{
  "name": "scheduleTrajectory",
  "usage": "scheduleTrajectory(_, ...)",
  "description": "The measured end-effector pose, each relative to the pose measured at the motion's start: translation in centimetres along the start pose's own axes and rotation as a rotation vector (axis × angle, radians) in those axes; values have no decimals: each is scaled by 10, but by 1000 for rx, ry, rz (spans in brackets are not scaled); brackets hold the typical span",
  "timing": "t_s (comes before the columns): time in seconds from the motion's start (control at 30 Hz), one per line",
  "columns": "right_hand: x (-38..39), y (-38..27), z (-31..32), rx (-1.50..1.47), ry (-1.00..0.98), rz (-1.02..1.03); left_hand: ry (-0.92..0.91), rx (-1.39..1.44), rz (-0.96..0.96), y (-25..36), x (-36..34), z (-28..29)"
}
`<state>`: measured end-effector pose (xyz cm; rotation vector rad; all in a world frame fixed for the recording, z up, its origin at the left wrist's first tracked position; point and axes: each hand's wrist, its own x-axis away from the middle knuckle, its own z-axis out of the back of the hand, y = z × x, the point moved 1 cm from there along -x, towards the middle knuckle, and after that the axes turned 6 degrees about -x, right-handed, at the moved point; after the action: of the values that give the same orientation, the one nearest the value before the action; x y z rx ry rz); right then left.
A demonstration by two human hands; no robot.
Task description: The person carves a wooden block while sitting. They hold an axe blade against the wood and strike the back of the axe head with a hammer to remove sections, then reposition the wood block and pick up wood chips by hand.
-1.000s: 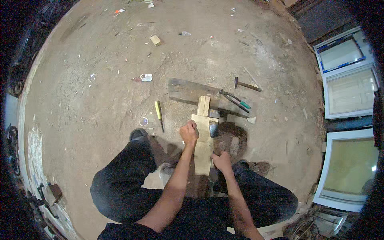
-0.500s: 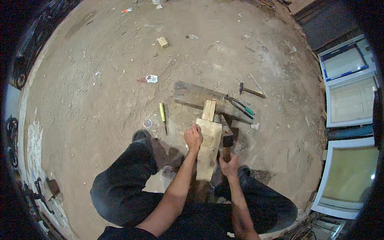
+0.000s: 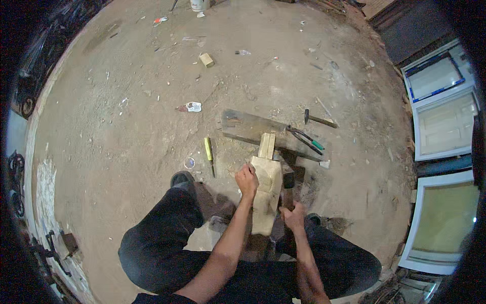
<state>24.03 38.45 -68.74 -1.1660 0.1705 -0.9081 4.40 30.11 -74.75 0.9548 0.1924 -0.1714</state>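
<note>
A pale wooden piece with a narrow upper end lies lengthwise between my legs, its top near a weathered plank. My left hand is closed at its upper left edge, gripping it. My right hand grips the handle of a hatchet, whose dark head sits just right of the wood, partly hidden. Pincers with a green grip lie on the plank. A yellow-handled tool lies to the left, and a hammer lies beyond on the right.
The dusty floor has scattered scraps, a small wooden block and a white bucket at the far edge. White window frames stand along the right side. Dark clutter lines the left side.
The hatchet head has moved from over the wood's right edge out to its right. My left hand stays on the wood. The whole view has shifted slightly.
</note>
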Motion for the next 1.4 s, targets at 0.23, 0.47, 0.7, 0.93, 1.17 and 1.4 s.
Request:
scheduleTrajectory(0.23, 0, -13, -1, 106, 11, 12, -24, 58, 93, -3, 2, -1)
scheduleTrajectory(0.47, 8, -10, -1, 67, -34, 8, 68, -169, -89, -4, 4, 4)
scheduleTrajectory(0.7, -10, 22, -7, 57, -80, -177, 35, -105, 12, -18, -1, -12)
scheduleTrajectory(0.93, 8, -56, 9, -36, -40, 99, -83, 23, 133, -9, 3, -2)
scheduleTrajectory(1.17, 5, -44, 15, -301, -114, 147, -72, -24, 146, 3, -1, -1)
scheduleTrajectory(1.4, -10, 2, -4, 99, -114, -99, -67, -46, 171, -24, 3, -15)
